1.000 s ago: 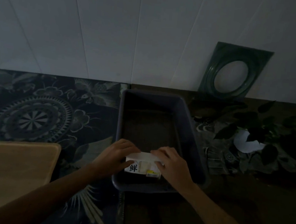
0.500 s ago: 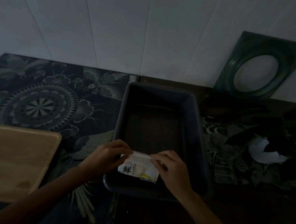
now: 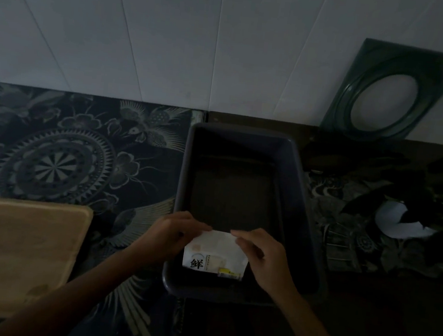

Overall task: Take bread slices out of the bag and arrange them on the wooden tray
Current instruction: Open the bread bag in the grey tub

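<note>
A white bread bag (image 3: 215, 253) with a black printed character stands at the near end of a dark rectangular bin (image 3: 302, 203). My left hand (image 3: 169, 235) pinches the bag's top left edge. My right hand (image 3: 259, 252) grips the bag's top right edge and side. No bread slice shows outside the bag. The light wooden tray (image 3: 19, 250) lies at the lower left with nothing on it, well apart from both hands.
A dark mat with a mandala pattern (image 3: 51, 166) covers the left of the table. A green frame with an oval hole (image 3: 392, 95) leans on the white wall. A potted plant with a white pot (image 3: 398, 222) sits at the right.
The view has tilted and drawn closer. Both hands stayed on the bag's top, and the bag now stands a little more upright with more of its front showing.
</note>
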Motion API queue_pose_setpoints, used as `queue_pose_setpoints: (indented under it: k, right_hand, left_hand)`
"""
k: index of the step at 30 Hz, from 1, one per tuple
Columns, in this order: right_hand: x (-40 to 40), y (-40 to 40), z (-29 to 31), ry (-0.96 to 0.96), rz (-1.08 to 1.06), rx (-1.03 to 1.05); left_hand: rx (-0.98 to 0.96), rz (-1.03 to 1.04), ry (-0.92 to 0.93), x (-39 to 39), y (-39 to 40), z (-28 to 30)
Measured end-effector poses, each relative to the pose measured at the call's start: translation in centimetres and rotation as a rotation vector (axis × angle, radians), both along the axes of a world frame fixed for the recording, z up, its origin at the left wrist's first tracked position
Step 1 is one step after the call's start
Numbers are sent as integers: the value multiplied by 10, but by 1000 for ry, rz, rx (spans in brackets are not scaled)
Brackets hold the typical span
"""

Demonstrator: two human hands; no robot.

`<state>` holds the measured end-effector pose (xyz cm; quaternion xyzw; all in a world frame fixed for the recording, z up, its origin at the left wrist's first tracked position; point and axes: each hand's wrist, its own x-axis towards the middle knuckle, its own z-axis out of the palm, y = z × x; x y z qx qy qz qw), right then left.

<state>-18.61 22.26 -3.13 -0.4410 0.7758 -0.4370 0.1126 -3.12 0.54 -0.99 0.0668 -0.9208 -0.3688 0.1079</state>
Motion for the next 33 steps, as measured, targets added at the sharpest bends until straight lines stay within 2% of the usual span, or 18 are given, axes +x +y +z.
queue_pose_setpoints:
  k: [8,13,20,28,30,33]
  right_hand:
    - [10,1,-1,114,-22,79]
    - [14,1,6,146,-38,64]
    - [15,0,17,65,-104,48]
    - [9,0,21,-71,-46,142]
    - [10,0,23,-11,-58,159]
    - [20,-2,26,192,-88,178]
  left_hand:
    - [-35,-39,35,3,-1,-10]
    - [31,19,75,3,3,-8]
    - [90,66,25,5,9,3]
    - [200,123,-107,1,9,9]
    - [197,136,-119,-1,10,9]
    - [198,157,-128,-2,11,10]
